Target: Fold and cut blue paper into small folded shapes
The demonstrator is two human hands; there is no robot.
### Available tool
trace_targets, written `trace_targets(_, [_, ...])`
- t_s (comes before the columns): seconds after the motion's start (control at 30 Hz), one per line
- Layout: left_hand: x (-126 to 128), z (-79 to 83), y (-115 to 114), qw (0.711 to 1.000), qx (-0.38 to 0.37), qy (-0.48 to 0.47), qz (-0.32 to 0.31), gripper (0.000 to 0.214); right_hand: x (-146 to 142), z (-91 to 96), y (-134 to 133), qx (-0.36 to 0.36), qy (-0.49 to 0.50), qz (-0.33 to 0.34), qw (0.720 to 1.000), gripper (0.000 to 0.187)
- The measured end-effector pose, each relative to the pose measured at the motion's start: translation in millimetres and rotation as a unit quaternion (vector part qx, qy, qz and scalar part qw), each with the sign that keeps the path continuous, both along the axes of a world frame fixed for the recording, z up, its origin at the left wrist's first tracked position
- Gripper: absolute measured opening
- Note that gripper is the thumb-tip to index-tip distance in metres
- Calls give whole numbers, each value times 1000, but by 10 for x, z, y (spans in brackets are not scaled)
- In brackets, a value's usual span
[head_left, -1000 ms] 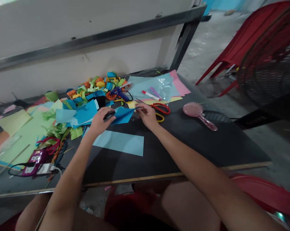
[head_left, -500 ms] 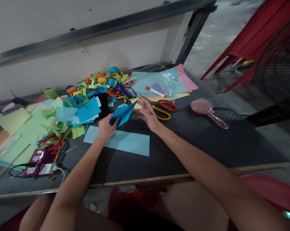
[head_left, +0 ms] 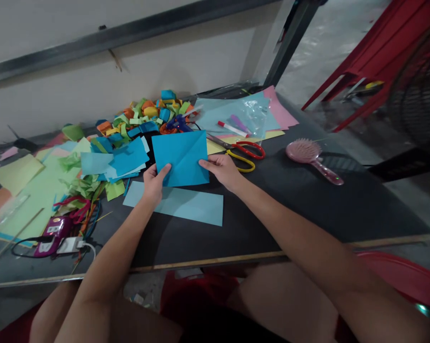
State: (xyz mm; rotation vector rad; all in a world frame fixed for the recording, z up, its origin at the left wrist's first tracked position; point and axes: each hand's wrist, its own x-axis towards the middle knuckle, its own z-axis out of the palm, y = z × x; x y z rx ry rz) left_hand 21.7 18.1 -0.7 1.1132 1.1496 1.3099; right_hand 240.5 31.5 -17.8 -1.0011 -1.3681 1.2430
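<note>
From where I stand, the person's two hands have a square of bright blue paper (head_left: 181, 155) stretched between them, its face tipped up toward them and a diagonal crease running across it. The left hand (head_left: 153, 183) grips the lower left corner, thumb pressed flat on the front, the other fingers mostly tucked behind. The right hand (head_left: 225, 170) pinches the right edge, thumb in front and fingers curled in close against the sheet. I can't tell whether its lower edge touches anything.

Just on the near side of it, a pale blue strip (head_left: 196, 208) lies flat on the dark counter (head_left: 265, 224), the left forearm crossing over it. To the right of the blue square sit scissors (head_left: 230, 145) with one red and one yellow handle, then a pink hairbrush (head_left: 304, 150) farther right. Behind the scissors I see a red-capped marker (head_left: 233, 129) by a clear plastic bag (head_left: 255, 116). To the left is a stack of blue pieces (head_left: 131, 159), and beyond it a heap of small coloured paper rolls (head_left: 143, 116) with a blue glue gun (head_left: 179, 123) beside it.
</note>
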Motion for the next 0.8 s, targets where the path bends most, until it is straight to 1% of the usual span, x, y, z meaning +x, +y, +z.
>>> trace_targets(0.1, [14,1,15,1000,9,-8,9,43,9,9,-3,-2,8,3,1000,45])
trace_targets(0.2, [4,-11,25,996,56,47,42,56,26,19,2,3,-5,-7,1000,47])
trace_targets(0.27, [-10,-16,29,993,84,73,49,63,41,32,6,5,-18,-14,1000,47])
trace_targets(0.33, [-28,-17,35,992,95,75,42,64,57,49,8,3,-29,-19,999,45])
trace_targets(0.4, [-50,-17,43,993,92,70,23,62,74,65,7,-3,-32,-21,999,42])
trace_targets(0.5, [-98,-19,62,994,71,73,-35,57,100,79,4,-14,-28,-20,999,38])
trace_targets(0.57, [-134,-18,73,992,72,83,-57,56,113,82,1,-16,-26,-14,999,38])
trace_targets(0.67, [-173,-2,84,986,112,112,-57,59,125,87,-1,-11,-26,3,1000,40])
trace_targets(0.8, [-176,32,95,970,174,159,-62,63,136,106,1,-9,-26,35,999,41])
